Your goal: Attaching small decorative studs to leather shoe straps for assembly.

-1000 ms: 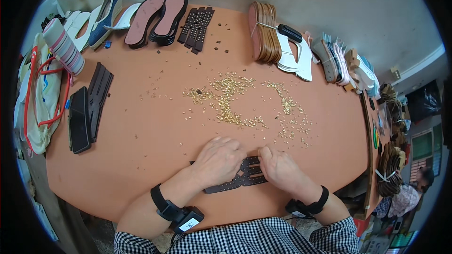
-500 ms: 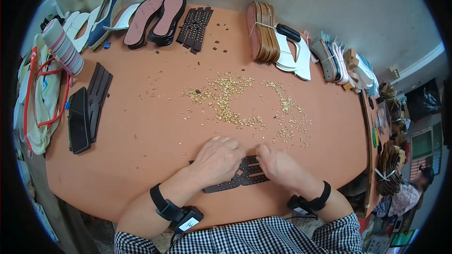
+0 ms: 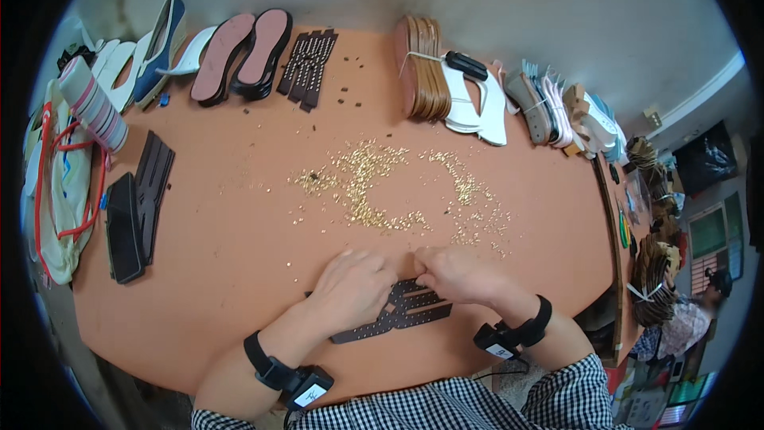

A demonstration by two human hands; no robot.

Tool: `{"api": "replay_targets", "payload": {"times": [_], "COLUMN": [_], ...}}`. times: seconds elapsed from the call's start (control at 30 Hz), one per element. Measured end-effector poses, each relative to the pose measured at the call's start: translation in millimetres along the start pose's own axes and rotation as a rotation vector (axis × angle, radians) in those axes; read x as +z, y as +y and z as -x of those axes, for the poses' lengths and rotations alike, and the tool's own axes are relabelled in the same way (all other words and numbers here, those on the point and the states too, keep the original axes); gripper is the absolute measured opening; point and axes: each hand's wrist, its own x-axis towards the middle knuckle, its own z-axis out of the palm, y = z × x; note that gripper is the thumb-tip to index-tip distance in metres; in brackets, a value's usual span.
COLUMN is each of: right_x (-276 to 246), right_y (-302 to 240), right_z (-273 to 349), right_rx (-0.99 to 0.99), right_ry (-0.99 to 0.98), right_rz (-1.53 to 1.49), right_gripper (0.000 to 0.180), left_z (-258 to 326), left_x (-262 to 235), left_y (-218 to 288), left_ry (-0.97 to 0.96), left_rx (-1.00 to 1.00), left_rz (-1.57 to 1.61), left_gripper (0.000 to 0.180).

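Note:
A dark brown slotted shoe upper (image 3: 402, 315) dotted with small metal studs lies flat on the table in front of me. My left hand (image 3: 355, 285) rests over its left and far part, with curled fingers on the far edge. Above its far right edge, my right hand (image 3: 455, 274) is closed in a pinch, thumb and forefinger together. Whatever is between those fingertips is too small or hidden to make out. Beyond both hands, many loose gold studs (image 3: 368, 166) lie scattered in a curved spread.
Left stand dark strap pieces (image 3: 153, 183), a black block (image 3: 125, 227), a striped cylinder (image 3: 94, 103) and a cloth bag (image 3: 68, 191). Along the back are pink-topped soles (image 3: 265, 46), another studded upper (image 3: 309, 68), a tied bundle of insoles (image 3: 422, 68) and white cutouts (image 3: 480, 111). A person (image 3: 688, 326) sits far right.
The whole view has shifted, so the scene appears lower and further left. My right fingertips have moved a little left over the shoe upper, baring more of its right side.

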Motion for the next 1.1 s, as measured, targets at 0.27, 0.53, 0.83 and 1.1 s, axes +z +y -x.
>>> {"api": "replay_targets", "payload": {"times": [0.27,0.53,0.83,1.1], "right_x": [9,-26,-31,-34], "right_y": [16,49,63,57], "right_z": [-3,-23,-50,-56], "right_rx": [-0.086,0.007,0.026,0.053], "right_ry": [0.042,0.526,0.567,0.446], "right_rz": [0.004,-0.104,0.136,0.364], "right_gripper": [0.01,0.017,0.013,0.014], "left_z": [-5,0,1,3], "left_x": [-2,0,2,0], "left_y": [2,-2,-2,-1], "left_ry": [0.01,0.002,0.027,0.028], "left_rx": [0.02,0.023,0.028,0.021], "left_rz": [0.025,-0.017,0.007,-0.004], "left_gripper": [0.006,0.011,0.01,0.009]}}
